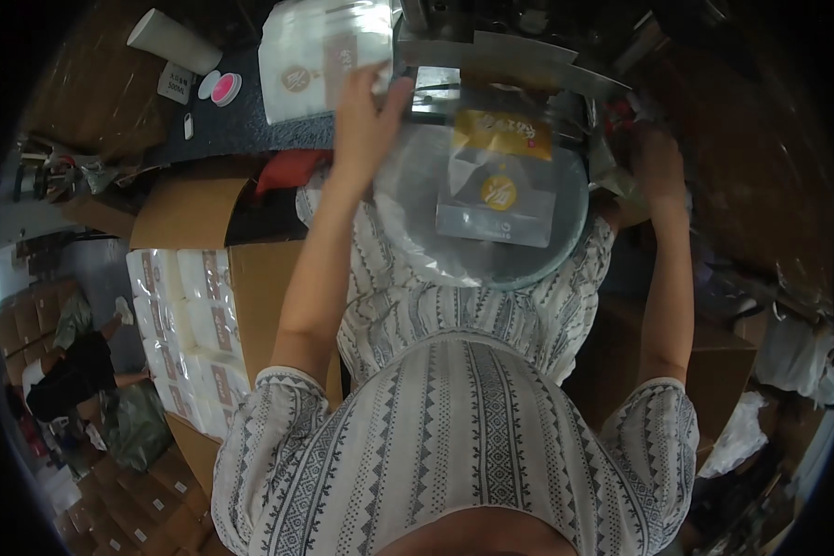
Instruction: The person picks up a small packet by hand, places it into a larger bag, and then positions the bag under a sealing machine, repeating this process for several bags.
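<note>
A clear bag with a yellow label lies on the round, pale plate above my lap. My left hand is raised at the plate's upper left, fingers apart and empty, beside a stack of white printed packs. On the right, my right hand is smeared by motion and in shadow, near a red and pale item; whether it holds anything cannot be made out. Metal machine parts stand just beyond the plate.
An open cardboard box holds white packs at the left. A white cup and a pink round tin are at the upper left. Another person is at the far left. A carton stands at the right.
</note>
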Available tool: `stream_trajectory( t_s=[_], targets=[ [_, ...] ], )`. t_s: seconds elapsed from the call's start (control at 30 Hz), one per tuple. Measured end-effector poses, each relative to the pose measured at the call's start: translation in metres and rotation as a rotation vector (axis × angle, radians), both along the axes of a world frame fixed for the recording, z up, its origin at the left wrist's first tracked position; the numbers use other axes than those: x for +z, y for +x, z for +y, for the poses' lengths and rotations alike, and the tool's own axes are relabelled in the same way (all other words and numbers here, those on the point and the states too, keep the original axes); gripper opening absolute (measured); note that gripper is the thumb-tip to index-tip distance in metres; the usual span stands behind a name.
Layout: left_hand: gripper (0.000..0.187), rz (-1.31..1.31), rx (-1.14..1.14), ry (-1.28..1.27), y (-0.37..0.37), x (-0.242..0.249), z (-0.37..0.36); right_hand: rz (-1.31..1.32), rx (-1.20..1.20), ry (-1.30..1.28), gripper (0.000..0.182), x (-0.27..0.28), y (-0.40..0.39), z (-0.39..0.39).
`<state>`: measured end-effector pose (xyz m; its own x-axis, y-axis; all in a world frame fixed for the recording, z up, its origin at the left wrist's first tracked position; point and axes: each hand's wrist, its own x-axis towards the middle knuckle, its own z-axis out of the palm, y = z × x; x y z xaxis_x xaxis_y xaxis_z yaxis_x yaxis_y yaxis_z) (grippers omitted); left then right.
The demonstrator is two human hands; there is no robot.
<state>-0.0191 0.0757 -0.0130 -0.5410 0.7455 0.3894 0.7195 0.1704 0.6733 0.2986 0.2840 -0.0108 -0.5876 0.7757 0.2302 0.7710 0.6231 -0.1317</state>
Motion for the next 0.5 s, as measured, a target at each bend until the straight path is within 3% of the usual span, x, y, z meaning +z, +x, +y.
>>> stream_trajectory(
  t_s=[0.03, 0.07, 0.17, 0.3, 0.37, 0.4, 0.47, 0.5],
  targets=[
    [0.055, 0.533, 0.097, 0.059, -0.027, -0.012, -0.007, -0.008, -0.008, -0.103, 0.020, 0.006, -0.001, -0.002],
    [0.061, 0.449, 0.150, -0.316, -0.028, -0.015, -0.023, -0.010, -0.018, -0.199, 0.020, 0.013, -0.004, -0.002],
    [0.046, 0.611, -0.024, -0.212, -0.012, -0.026, -0.054, 0.213, -0.030, -0.085, 0.021, 0.035, -0.011, -0.024],
    [0.026, 0.463, 0.075, -0.286, -0.007, -0.004, -0.079, 0.273, -0.016, -0.020, 0.023, 0.065, -0.017, -0.048],
    [0.010, 0.334, 0.145, -0.128, 0.014, 0.013, -0.081, 0.405, 0.092, -0.298, 0.021, 0.076, -0.027, -0.064],
    [0.010, 0.334, 0.144, -0.128, 0.022, 0.018, -0.080, 0.404, 0.092, -0.299, 0.021, 0.078, -0.036, -0.074],
    [0.007, 0.382, 0.065, -0.014, 0.036, 0.025, -0.076, 0.631, 0.384, -0.419, 0.021, 0.081, -0.057, -0.094],
    [0.007, 0.383, 0.062, -0.014, 0.042, 0.028, -0.074, 0.633, 0.381, -0.418, 0.021, 0.083, -0.065, -0.101]
  ],
)
